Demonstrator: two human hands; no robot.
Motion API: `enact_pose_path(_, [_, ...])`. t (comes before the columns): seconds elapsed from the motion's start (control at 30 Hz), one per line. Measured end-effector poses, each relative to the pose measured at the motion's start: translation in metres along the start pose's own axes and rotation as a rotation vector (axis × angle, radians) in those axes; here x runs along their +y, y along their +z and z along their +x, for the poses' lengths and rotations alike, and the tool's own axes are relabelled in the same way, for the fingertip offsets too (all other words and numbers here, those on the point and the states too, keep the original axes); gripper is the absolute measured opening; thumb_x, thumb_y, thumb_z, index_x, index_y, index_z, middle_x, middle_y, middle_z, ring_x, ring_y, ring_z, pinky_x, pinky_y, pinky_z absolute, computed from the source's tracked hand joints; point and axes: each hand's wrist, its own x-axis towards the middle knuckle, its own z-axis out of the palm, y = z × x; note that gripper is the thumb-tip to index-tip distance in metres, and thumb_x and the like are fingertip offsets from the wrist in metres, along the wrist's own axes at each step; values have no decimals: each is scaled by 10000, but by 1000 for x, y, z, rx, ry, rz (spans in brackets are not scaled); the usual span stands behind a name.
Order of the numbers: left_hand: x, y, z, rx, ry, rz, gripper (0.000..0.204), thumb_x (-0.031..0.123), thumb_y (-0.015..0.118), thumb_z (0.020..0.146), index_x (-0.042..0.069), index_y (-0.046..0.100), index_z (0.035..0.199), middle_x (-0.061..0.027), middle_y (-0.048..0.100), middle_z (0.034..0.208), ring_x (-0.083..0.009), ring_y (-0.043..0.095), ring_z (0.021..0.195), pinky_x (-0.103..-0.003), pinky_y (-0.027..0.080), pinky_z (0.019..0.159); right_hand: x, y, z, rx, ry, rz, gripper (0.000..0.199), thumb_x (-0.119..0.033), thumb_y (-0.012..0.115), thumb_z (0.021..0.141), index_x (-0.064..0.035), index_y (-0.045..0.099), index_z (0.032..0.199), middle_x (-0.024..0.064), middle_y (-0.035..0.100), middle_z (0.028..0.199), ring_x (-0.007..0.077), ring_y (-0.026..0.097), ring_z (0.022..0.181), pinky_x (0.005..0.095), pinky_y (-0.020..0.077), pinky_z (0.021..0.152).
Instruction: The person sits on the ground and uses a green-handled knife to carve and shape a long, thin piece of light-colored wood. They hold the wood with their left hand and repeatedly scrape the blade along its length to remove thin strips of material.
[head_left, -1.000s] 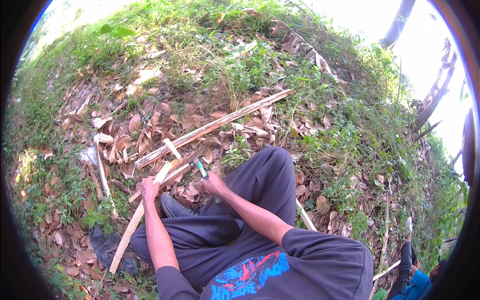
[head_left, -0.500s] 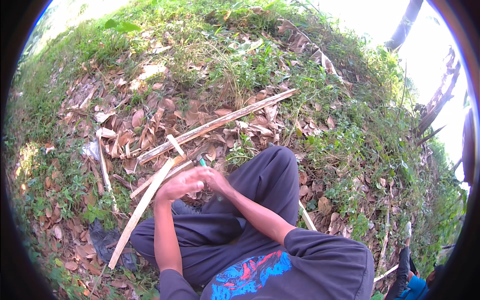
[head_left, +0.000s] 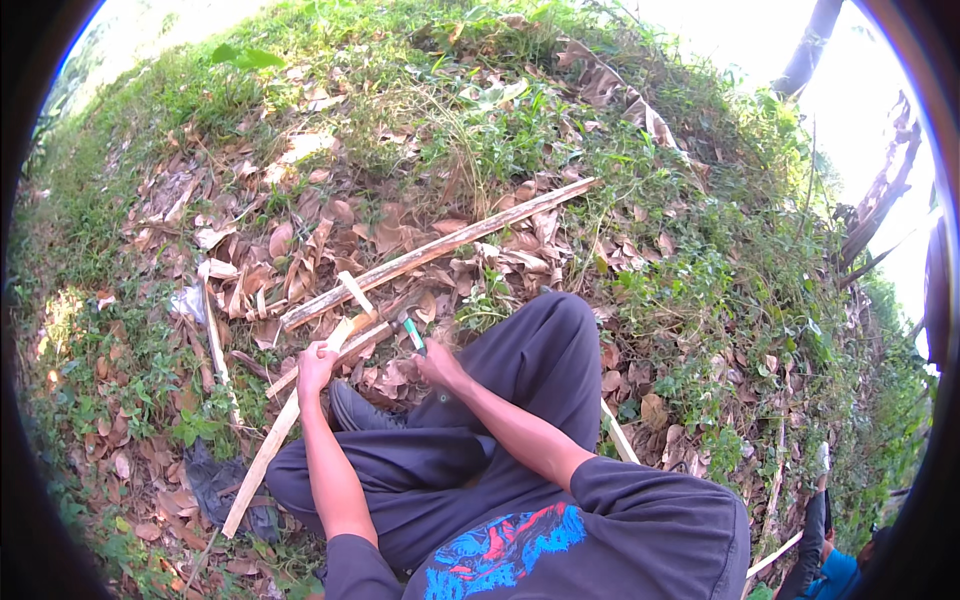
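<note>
My right hand (head_left: 438,366) is closed round the grip of a hammer (head_left: 413,334) with a green and dark handle. Its head points up and left, beside the crossed wood pieces. With fingers wrapped over it, my left hand (head_left: 317,367) grips a pale flat wooden strip (head_left: 262,462), which slants down to the lower left past my knee. A short wooden piece (head_left: 356,292) lies across the strip's upper end. Under them a darker wooden stick (head_left: 368,340) runs slantwise. Whether the pieces are fastened together I cannot tell.
A long wooden pole (head_left: 440,247) lies on dry leaves beyond my hands. Another thin stick (head_left: 217,345) rests at the left, near a dark cloth or plastic piece (head_left: 225,490). My shoe (head_left: 360,408) is close below the wood. A person in blue (head_left: 835,575) is at the lower right.
My left hand has moved left and down from beside my right hand and now grips the wooden strip. More of the hammer shows; it stays in my right hand.
</note>
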Motion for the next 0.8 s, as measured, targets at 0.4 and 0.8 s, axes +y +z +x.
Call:
enact_pose_path(0.4, [-8,32,0,-120,-121,23,515,300,733,817,-18,625,1207,-147,731,963,-234,707,880,-348,531,813,2,1,0,6,-14,8,259,-173,566,950,45,522,1083,91,622,696,153,609,544,321,514,485])
enact_pose_path(0.8, [-8,38,1,-80,-75,14,510,287,733,816,-20,627,1210,-152,723,950,-235,703,871,-346,532,819,0,-3,-4,11,-19,45,248,-168,565,954,42,521,1080,79,613,690,143,597,532,308,504,471])
